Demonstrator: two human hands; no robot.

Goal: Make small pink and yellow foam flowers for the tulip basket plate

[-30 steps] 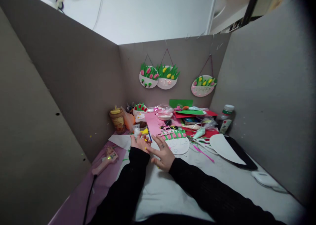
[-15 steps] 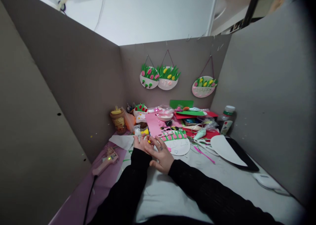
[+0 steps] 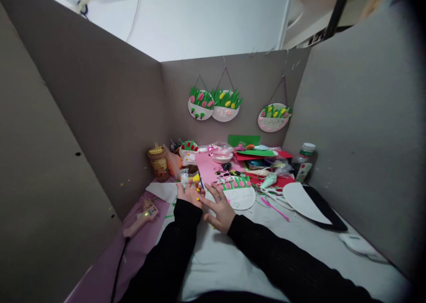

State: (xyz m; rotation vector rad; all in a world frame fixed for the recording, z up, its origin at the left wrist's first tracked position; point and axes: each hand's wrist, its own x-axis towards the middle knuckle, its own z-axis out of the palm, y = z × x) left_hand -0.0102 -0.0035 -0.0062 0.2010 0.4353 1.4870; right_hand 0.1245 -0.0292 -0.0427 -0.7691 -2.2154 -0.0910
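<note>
My left hand (image 3: 187, 195) is palm up with its fingers spread. A small yellow ball (image 3: 198, 199) rests at the edge of its palm, and another yellow bit shows by the fingers. Stretched out above the cloth, my right hand (image 3: 221, 212) points its index finger at the ball, touching or almost touching it. Below the right thumb a further yellow speck (image 3: 213, 227) is partly visible. Just beyond the hands lies a white paper-plate pocket (image 3: 244, 198) with pink tulips and green grass along its top edge.
A pink glue gun (image 3: 143, 219) lies at left on purple paper. Scissors (image 3: 274, 195), a pink stick (image 3: 274, 208) and a cut white plate (image 3: 304, 201) are at right. Behind stand a brown cup (image 3: 159, 164) and a bottle (image 3: 304, 161). Finished plates (image 3: 273, 123) hang on the grey back panel.
My hands have drawn slightly apart. The left palm has opened more to view, showing the yellow ball, and the right fingers have shifted off it to the right.
</note>
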